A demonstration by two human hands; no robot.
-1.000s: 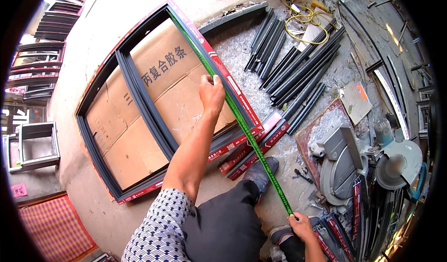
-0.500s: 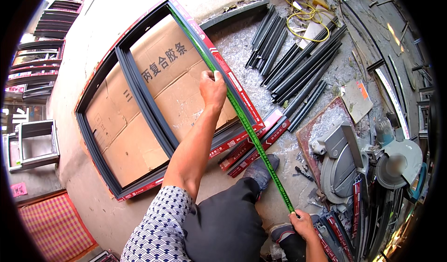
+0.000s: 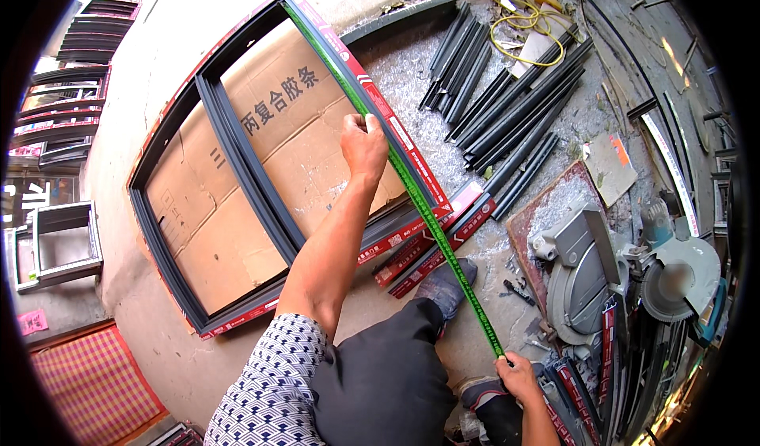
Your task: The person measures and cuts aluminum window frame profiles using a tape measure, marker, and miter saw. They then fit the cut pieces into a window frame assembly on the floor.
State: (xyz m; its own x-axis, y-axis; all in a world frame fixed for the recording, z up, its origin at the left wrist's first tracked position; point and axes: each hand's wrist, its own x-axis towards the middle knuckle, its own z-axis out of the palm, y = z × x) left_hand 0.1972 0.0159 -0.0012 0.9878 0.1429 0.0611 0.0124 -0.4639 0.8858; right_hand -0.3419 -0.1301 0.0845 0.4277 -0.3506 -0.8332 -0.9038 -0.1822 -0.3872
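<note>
A long green tape measure (image 3: 443,244) is stretched slantwise along the right side of a dark grey window frame (image 3: 244,165) and on past its near corner. My left hand (image 3: 366,146) is closed on the tape about midway along that side, thumb and fingers pinched together. Low on the right, my right hand (image 3: 518,378) grips the tape's near end; the tape's case, if there, is hidden in it. The frame has one dividing bar and red-and-white film on its outer edges. It lies over brown cardboard (image 3: 277,141) on the floor.
Cut dark profiles (image 3: 522,113) lie in piles beyond the frame, near a yellow cable (image 3: 534,22). A grey cutting saw with a round blade (image 3: 669,283) stands at right. Red-wrapped profiles (image 3: 475,218) lie by my shoe. A small metal frame (image 3: 59,244) sits far left.
The whole view has shifted very slightly. Both hands keep their hold on the tape, and the frame lies as before.
</note>
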